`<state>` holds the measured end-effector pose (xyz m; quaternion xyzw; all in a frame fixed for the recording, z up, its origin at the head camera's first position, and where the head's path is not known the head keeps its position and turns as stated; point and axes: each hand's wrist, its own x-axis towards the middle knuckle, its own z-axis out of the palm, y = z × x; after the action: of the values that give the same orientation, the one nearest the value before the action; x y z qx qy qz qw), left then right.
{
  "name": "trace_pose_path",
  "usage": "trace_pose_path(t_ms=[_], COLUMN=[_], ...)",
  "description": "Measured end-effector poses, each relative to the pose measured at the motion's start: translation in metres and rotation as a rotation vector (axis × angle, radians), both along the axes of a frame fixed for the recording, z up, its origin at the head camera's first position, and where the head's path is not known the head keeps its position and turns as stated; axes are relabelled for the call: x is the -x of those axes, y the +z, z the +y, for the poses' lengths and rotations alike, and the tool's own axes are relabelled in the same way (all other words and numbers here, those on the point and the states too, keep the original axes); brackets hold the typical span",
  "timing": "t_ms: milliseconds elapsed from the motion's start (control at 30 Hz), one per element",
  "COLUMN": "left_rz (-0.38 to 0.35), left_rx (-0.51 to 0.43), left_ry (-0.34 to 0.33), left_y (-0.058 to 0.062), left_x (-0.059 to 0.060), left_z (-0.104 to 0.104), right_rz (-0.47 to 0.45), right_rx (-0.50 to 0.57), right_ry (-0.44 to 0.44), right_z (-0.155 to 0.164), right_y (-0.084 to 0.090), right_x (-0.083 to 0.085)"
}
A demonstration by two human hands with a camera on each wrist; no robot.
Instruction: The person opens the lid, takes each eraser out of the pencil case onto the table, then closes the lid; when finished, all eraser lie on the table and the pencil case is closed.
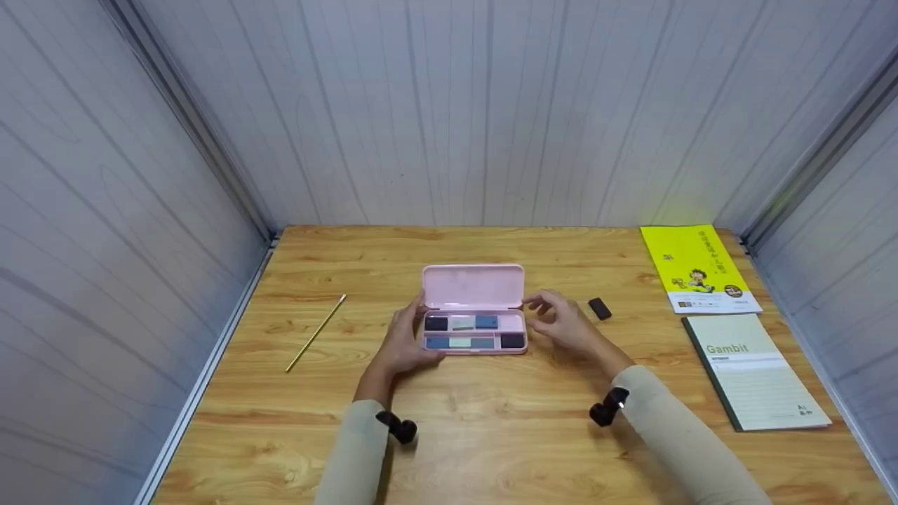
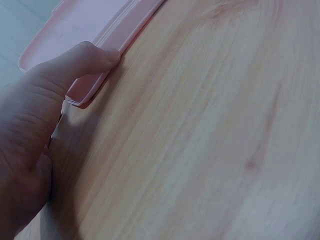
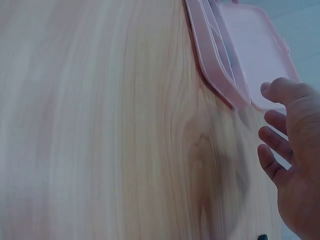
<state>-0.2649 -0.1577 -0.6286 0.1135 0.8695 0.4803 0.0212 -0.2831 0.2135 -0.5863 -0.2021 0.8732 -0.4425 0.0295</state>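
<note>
A pink pencil case [image 1: 473,286] lies with its lid raised at the middle of the table. Its two rows hold several small blocks in black, pale green and blue [image 1: 486,322]. My left hand [image 1: 403,339] grips the case's left end, the thumb along the front edge. In the left wrist view that thumb presses on the pink wall [image 2: 131,31]; the other fingers are mostly hidden. My right hand [image 1: 561,324] hovers at the case's right end with loosely bent fingers [image 3: 274,142] and nothing between them. A small black block [image 1: 600,308] lies to its right.
A gold-coloured pencil [image 1: 316,334] lies slantwise on the left of the wooden table [image 1: 491,449]. At the right edge are a yellow booklet [image 1: 694,259] and, in front of it, a pale green notebook [image 1: 754,379]. Panel walls [image 1: 449,112] enclose the back and sides.
</note>
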Motion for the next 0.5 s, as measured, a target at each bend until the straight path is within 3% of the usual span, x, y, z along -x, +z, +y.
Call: trace_pose_path(t_ms=[233,500], left_rz=[-0.031,-0.006], left_rx=[0.002,-0.006], left_ry=[0.008,0.002], left_y=[0.001,0.001], left_x=[-0.001,-0.001], left_z=[0.000,0.000], right_rz=[-0.069,-0.082], right_rx=[0.022,0.049], right_ry=[0.037,0.096], right_z=[-0.024,-0.046], right_y=[0.005,0.004], right_x=[0.000,-0.001])
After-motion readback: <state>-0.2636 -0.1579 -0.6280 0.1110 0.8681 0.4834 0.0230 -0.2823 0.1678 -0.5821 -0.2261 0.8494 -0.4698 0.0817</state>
